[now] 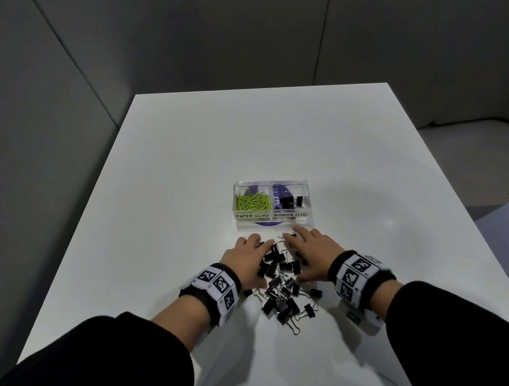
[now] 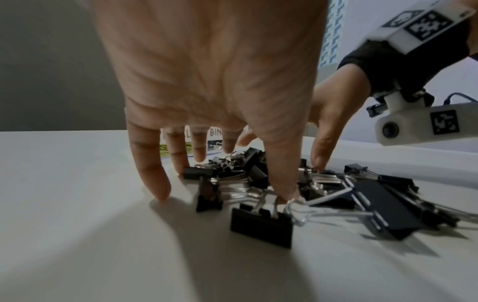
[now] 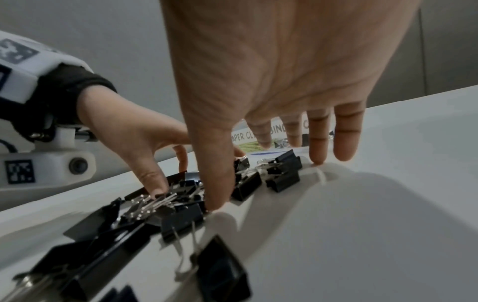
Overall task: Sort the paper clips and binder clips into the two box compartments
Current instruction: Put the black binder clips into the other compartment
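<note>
Left hand (image 1: 244,263) and right hand (image 1: 310,254) spread flat, nothing gripped, flanking binder clip pile (image 1: 280,278). Box (image 1: 274,220) located just beyond fingertips; binder compartment (image 1: 291,200) nearer right hand.

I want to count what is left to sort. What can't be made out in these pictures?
- Head view: left hand and right hand cover part of the binder clip pile.
- Wrist views: fingers hide most of the box.
- Near clips blurred.

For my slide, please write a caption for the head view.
Both hands gather loose binder clips before a labelled two-compartment box.
</note>
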